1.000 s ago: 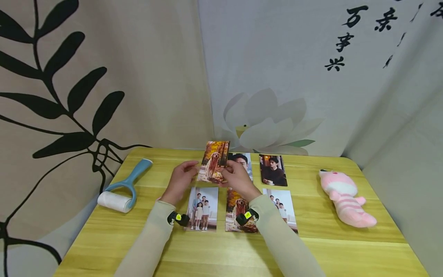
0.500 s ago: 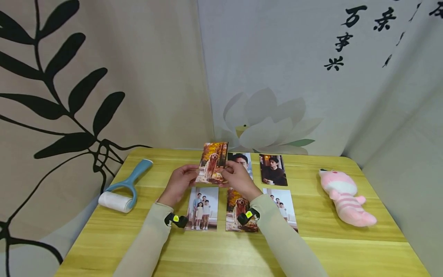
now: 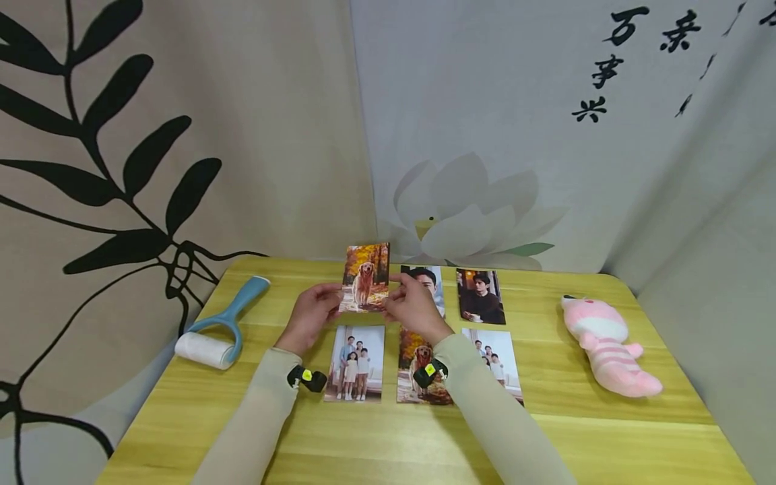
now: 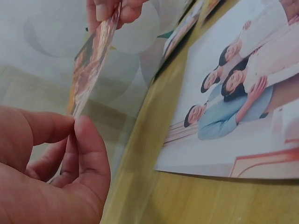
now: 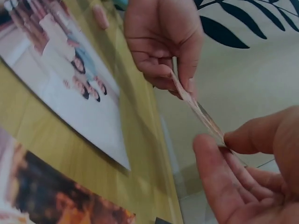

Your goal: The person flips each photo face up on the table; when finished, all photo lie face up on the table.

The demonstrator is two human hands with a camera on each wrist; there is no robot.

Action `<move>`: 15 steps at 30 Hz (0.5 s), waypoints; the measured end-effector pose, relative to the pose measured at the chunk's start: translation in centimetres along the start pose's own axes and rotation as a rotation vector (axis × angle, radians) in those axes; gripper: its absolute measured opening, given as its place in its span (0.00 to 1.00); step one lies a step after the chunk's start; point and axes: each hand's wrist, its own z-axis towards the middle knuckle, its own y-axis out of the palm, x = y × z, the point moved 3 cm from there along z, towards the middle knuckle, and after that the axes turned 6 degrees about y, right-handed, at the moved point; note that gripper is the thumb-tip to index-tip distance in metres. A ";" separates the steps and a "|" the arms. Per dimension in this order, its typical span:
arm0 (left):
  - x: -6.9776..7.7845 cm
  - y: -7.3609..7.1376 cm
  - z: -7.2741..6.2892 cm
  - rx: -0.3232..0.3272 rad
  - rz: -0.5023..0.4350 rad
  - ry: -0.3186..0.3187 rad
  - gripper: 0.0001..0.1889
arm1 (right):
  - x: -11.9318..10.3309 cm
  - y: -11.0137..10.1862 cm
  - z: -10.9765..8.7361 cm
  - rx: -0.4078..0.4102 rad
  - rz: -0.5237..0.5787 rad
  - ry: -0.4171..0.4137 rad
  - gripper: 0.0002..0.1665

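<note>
A photo of a golden retriever among autumn leaves (image 3: 365, 277) is held up over the table's back edge. My left hand (image 3: 312, 316) pinches its left edge between thumb and fingers. On the opposite edge, my right hand (image 3: 420, 308) pinches it too, partly covering a close-up portrait photo (image 3: 432, 277) behind. Both wrist views show the held photo (image 4: 91, 63) nearly edge-on. Below the left hand lies a family photo (image 3: 356, 364). A second dog photo (image 3: 418, 350) and another family photo (image 3: 500, 360) lie partly hidden under the right wrist and sleeve.
The wooden table (image 3: 364, 444) backs onto a printed curtain (image 3: 291, 135). A photo of a person in dark clothes (image 3: 481, 296) lies at the back. To the left is a blue-handled lint roller (image 3: 224, 323); a pink plush toy (image 3: 609, 347) lies at right.
Both hands have shifted the dog photo slightly left and away, uncovering more of the close-up portrait. It stands straighter now. The photos on the table have stayed put.
</note>
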 end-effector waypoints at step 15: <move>-0.2 0.4 1.0 0.056 0.151 0.010 0.19 | 1.4 -0.1 2.4 0.112 -0.285 0.016 0.29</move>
